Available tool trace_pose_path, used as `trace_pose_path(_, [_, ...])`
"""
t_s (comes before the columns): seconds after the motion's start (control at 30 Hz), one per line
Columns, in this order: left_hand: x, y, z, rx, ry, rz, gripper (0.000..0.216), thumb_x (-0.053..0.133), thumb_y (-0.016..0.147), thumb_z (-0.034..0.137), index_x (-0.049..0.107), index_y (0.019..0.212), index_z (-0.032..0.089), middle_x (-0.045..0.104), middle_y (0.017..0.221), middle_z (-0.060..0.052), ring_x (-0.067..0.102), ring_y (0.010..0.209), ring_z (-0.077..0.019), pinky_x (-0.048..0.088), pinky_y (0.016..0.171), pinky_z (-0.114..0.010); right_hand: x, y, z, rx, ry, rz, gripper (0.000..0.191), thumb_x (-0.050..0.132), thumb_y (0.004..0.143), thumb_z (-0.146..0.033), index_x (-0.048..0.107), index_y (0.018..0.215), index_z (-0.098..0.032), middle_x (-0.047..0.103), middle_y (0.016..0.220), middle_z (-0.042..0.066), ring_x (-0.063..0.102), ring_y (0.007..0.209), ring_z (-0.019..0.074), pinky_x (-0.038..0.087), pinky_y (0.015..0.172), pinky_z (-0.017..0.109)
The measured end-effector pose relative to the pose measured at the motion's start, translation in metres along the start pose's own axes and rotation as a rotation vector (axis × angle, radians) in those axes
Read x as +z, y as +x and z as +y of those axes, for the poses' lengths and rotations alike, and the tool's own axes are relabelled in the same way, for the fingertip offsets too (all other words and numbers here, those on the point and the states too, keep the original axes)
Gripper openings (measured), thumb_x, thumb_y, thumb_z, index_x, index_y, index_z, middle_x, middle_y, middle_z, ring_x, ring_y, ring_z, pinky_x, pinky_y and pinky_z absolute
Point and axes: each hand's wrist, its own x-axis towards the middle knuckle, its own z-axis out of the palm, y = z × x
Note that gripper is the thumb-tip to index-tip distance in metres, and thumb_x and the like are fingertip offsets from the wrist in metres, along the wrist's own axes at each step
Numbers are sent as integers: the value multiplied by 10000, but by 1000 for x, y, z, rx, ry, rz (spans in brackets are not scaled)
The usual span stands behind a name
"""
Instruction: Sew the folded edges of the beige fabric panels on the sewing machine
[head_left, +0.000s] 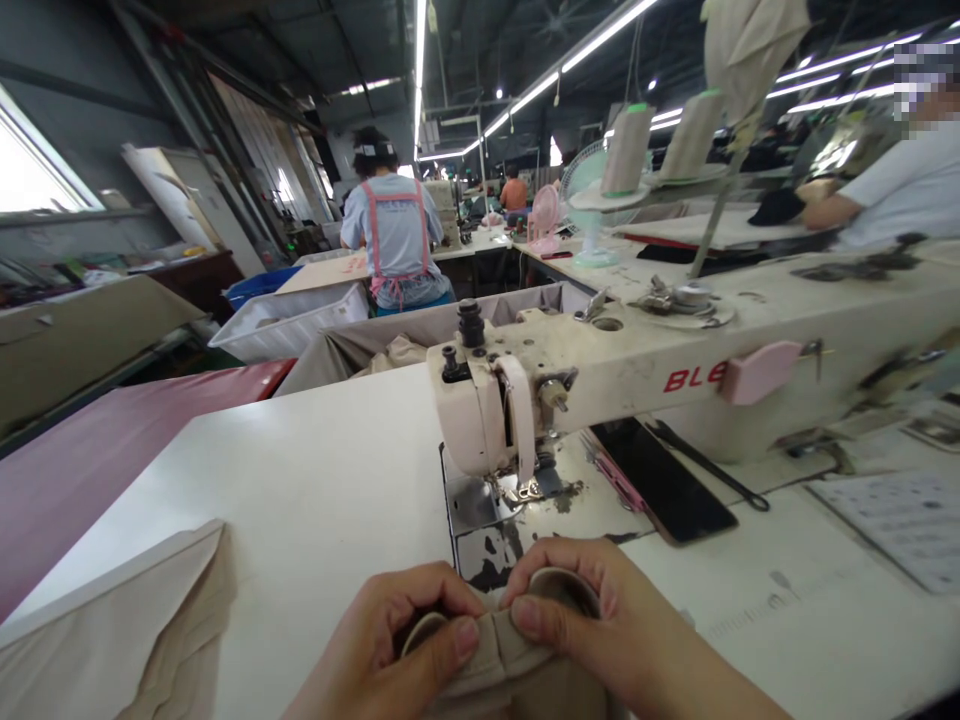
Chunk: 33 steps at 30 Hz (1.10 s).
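Beige fabric (517, 682): where is it, and what's around it? Big stuff first.

White worktable (322, 470) spans most of the lower view. Sewing machine (600, 355) stands on it, arm running off to the right, red lettering on the side. Fabric is at the near side, in front of the machine head, just short of the metal plate.

Next down?

Co-worker (397, 225) beyond the table, back turned, pink apron straps. White bin (292, 325) to that person's left. Folded beige cloth (142, 640) at the table's left, apart from the held piece.

Hands?

Both on the fabric. Left hand (394, 645) pinches its top edge, thumb on the near face. Right hand (622, 620) mirrors it. Thumb tips sit close, either side of a short upright crease. Grip narrow on both. Material curls up inside each hand. Can't tell if the lower part touches the table; it runs out of view.

Small items?

Printed sheet (900, 525) at right. Phone (664, 480) under the arm, dark screen up. Black tool (712, 465) with a ring end beside it. Pink block (763, 373) on the arm. Smallest: presser foot (525, 490), ahead of the hands, apart from the fabric.
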Motion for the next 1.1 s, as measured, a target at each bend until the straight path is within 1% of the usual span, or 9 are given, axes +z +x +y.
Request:
trace_pose_path(0.13, [-3,2,-3,-23,-5,-32,304,620,741,451,620,746,147,480,642,35,394,624,-110,283,584,-223,2,-1,-2,6,21,-6,176,656,724,-327,674,781,-161,569,671,-12,475,689,162,319,626,259])
trace_pose_path(0.23, [-4,2,-3,-50,-30,-40,255,664,682,391,614,747,149,491,635,45,397,609,-102,286,577,-218,3,-2,-4,12,31,-23,193,652,736,-347,653,775,-157,555,666,-15,464,690,160,316,628,257])
trace_pose_path(0.33, [-3,1,-2,-72,-2,22,214,682,640,331,620,746,156,510,646,47,416,624,-107,306,593,-216,5,-2,-4,16,53,-37,214,645,751,-369,633,769,-155,518,650,-24,439,669,149,303,616,255])
trace_pose_path(0.4, [-4,-2,0,-81,45,74,202,670,650,328,629,758,163,540,680,34,452,664,-125,331,622,-222,7,-2,-5,21,99,-38,229,644,753,-382,619,765,-154,494,639,-29,417,653,141,289,602,253])
trace_pose_path(0.47, [-5,-4,4,-75,74,91,222,657,668,346,632,790,163,561,713,21,468,688,-137,340,634,-228,8,-2,-6,36,161,-45,253,653,747,-399,605,762,-151,476,630,-33,398,641,134,278,593,250])
trace_pose_path(0.6, [-7,-7,8,-95,-40,20,289,679,653,382,612,813,151,555,714,21,455,667,-128,339,616,-224,9,-4,-10,38,191,-56,292,661,736,-437,594,750,-153,461,614,-37,393,619,129,280,583,244])
trace_pose_path(0.7, [-7,-7,5,-111,-125,11,321,709,623,380,590,810,148,565,722,21,467,673,-125,358,619,-217,8,-7,-12,38,156,-47,280,653,723,-429,595,740,-155,462,610,-34,407,619,136,293,587,246])
trace_pose_path(0.83, [-6,-8,0,-112,-129,-6,308,714,625,351,588,823,151,570,707,28,467,657,-117,352,603,-211,9,-10,-13,34,137,-47,262,635,724,-409,589,745,-152,457,618,-31,407,637,143,298,594,251])
trace_pose_path(1.1, [-8,-6,-4,-82,-97,-19,308,704,631,337,579,832,139,583,758,12,486,708,-132,368,633,-216,9,-11,-16,54,79,-40,269,622,725,-428,584,730,-162,433,607,-39,380,624,138,263,582,260])
